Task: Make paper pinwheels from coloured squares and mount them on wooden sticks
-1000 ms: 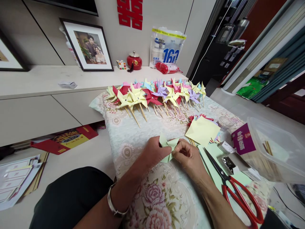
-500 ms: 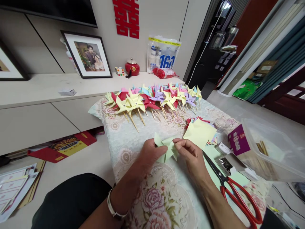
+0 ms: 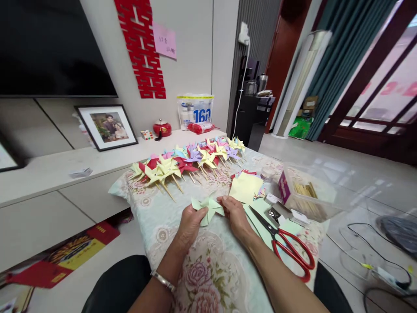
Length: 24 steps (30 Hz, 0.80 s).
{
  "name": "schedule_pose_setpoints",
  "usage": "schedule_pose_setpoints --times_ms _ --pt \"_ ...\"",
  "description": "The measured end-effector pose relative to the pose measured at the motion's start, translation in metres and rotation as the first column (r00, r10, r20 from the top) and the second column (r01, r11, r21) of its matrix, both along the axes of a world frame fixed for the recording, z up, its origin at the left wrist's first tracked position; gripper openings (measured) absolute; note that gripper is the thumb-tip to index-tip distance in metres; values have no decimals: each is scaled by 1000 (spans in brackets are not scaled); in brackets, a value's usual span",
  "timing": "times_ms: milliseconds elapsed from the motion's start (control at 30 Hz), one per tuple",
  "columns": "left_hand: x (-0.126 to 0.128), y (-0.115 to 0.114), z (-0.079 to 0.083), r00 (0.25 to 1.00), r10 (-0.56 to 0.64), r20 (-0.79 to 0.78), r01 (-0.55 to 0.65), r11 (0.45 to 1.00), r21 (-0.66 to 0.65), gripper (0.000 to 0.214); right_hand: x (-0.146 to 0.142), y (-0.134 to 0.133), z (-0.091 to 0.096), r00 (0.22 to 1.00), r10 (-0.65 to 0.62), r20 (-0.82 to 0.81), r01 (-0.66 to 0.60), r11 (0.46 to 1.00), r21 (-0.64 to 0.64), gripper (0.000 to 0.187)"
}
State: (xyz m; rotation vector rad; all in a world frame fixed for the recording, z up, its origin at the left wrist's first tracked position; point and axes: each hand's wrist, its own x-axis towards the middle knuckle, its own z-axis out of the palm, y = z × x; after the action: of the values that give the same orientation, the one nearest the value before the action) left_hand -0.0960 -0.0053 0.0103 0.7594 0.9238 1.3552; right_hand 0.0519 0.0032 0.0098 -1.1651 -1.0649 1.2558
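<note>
A pale green paper pinwheel (image 3: 211, 209), its blades folded toward the centre, is held above the flowered tablecloth (image 3: 203, 278). My left hand (image 3: 189, 222) pinches it from the left, thumb on top. Closed fingertips of my right hand (image 3: 233, 213) grip the tip of its right side. Close to my right forearm lie red-handled scissors (image 3: 276, 234), resting partly on green paper sheets (image 3: 259, 219). Beyond my hands, several finished pinwheels (image 3: 185, 165) on wooden sticks lie in a row, in yellow, red, purple, pink and blue.
Yellow paper (image 3: 245, 188) tops a stack of coloured sheets. To the right are a round clear container (image 3: 268, 174), a small open box (image 3: 274, 215) with dark metal bits, and a clear plastic bin (image 3: 325, 193) holding sticks. A white cabinet (image 3: 94, 191) stands behind the table.
My view has tilted up and swung right. Both hands still hold the green pinwheel, which now shows flatter and more face-up. The scissors and paper stack lie as before.
</note>
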Motion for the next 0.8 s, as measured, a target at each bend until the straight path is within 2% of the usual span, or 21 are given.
schedule_pose_setpoints --times_ms 100,200,333,400,500,633,733,800 --pt "4 -1 1 999 36 3 -36 999 6 33 1 5 -2 999 -41 -25 40 999 -34 48" --pt "5 -3 4 997 72 16 -72 997 -2 37 4 4 2 997 -72 22 72 997 -27 48" --pt "3 -6 7 995 95 24 -95 995 -10 37 27 -19 26 971 -48 233 32 997 70 33" --pt "3 -8 8 995 100 27 -99 995 -15 36 51 -36 42 916 -53 398 -1 991 135 21" --pt "5 -14 10 995 91 33 -91 996 -22 33 95 -58 65 750 -122 651 -12 980 197 17" --pt "18 -35 9 997 70 41 -69 997 -37 30 141 -70 77 428 -122 896 11 991 130 22" --pt "29 -57 5 999 34 12 -34 998 -61 27 151 -68 75 203 -68 977 62 997 56 24" --pt "35 -69 0 1000 4 -24 -6 998 -55 25 149 -64 71 89 -29 996 97 995 21 23"
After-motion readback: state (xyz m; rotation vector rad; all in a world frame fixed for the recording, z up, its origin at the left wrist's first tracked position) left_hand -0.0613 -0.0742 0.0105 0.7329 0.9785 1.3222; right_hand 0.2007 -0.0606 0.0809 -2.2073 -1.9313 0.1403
